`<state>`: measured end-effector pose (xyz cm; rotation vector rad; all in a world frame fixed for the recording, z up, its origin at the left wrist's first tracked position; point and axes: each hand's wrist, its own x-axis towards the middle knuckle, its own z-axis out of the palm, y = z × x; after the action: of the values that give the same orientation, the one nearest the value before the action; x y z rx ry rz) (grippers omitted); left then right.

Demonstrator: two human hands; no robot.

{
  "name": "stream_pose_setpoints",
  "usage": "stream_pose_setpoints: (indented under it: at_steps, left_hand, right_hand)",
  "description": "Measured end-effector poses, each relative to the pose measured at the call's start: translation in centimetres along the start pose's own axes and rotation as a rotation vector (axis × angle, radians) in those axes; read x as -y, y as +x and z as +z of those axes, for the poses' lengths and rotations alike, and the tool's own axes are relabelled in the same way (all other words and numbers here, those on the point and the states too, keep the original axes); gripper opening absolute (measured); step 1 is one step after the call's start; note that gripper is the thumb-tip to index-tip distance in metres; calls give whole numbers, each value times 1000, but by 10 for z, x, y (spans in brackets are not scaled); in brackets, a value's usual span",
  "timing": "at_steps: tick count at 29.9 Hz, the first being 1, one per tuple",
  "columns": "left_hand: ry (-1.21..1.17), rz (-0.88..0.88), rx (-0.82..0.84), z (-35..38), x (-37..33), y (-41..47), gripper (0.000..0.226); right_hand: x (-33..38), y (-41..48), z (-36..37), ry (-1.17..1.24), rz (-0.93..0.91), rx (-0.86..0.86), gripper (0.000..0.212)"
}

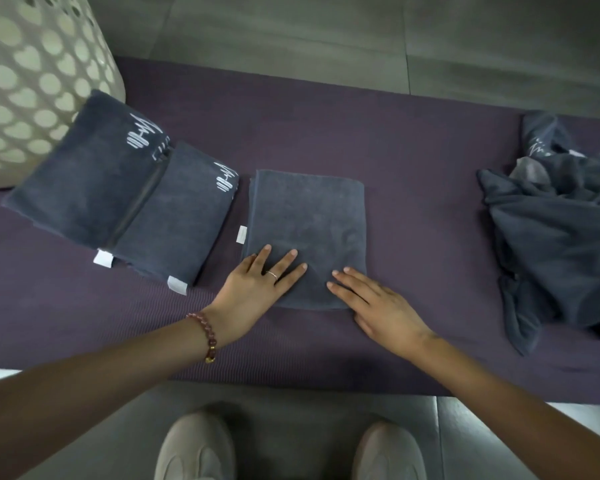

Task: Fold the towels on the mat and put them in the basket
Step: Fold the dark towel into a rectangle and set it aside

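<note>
A folded dark grey towel lies flat in the middle of the purple mat. My left hand rests flat on its near left corner with fingers spread. My right hand lies flat on its near right corner, fingers straight. Two more folded grey towels with white print sit side by side to the left, next to the perforated cream basket at the far left. A pile of unfolded grey towels lies at the right end of the mat.
Grey tiled floor surrounds the mat. My two beige shoes stand on the floor at the mat's near edge. Bare mat shows between the middle towel and the pile.
</note>
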<state>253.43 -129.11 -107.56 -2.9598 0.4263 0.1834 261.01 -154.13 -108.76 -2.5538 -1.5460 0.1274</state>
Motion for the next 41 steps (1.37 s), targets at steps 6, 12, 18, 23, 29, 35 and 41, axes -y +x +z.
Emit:
stream_pose_setpoints:
  at_steps: [6, 12, 18, 23, 29, 35, 41]
  left_hand:
    - [-58, 43, -39, 6, 7, -7, 110]
    - [-153, 138, -162, 1, 24, -8, 60]
    - [-159, 217, -236, 1, 12, -38, 61]
    - [-183, 394, -203, 23, 4, -69, 71]
    - [-153, 406, -152, 27, 41, -45, 82]
    - [-169, 383, -167, 28, 41, -33, 103]
    - [-379, 421, -169, 40, 33, -36, 105]
  right_hand:
    - [-18, 18, -7, -32, 81, -30, 87]
    - [-36, 29, -11, -6, -98, 103, 75]
    - [-19, -2, -8, 116, -166, 77, 79]
    - [-3, -31, 4, 205, -102, 55, 80]
    - [-13, -26, 3, 126, -193, 98, 85]
    - [-20, -20, 3, 18, -174, 92, 89]
    - [-14, -23, 9, 154, -147, 39, 83]
